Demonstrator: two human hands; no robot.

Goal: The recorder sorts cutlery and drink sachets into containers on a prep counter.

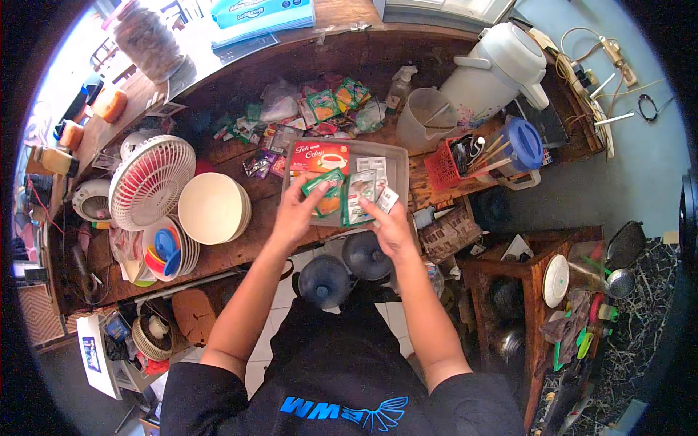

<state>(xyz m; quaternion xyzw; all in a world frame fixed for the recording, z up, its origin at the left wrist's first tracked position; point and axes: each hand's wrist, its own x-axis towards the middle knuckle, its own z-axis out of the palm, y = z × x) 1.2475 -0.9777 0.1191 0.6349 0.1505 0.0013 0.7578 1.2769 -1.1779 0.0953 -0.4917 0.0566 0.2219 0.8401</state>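
Over a grey plastic tray (398, 155) on the wooden counter, I hold small drink sachets in both hands. My left hand (294, 216) pinches a green sachet (332, 196) with an orange-brown picture, thumb on top. Between the thumb and fingers of my right hand (393, 231) is a white-and-green sachet (356, 195), close beside the green one. A small white packet (387, 199) shows at the right fingertips; whether it is held or lies behind them I cannot tell. A red tea box (320, 155) lies in the tray, partly covered by the green sachet.
Behind the tray spreads a pile of mixed sachets (323, 105). A clear pitcher (422, 120), a white thermos jug (491, 69) and a red basket (442, 161) stand to the right. Cream bowls (212, 207) and a fan (153, 182) stand left. Water jugs (324, 282) sit below.
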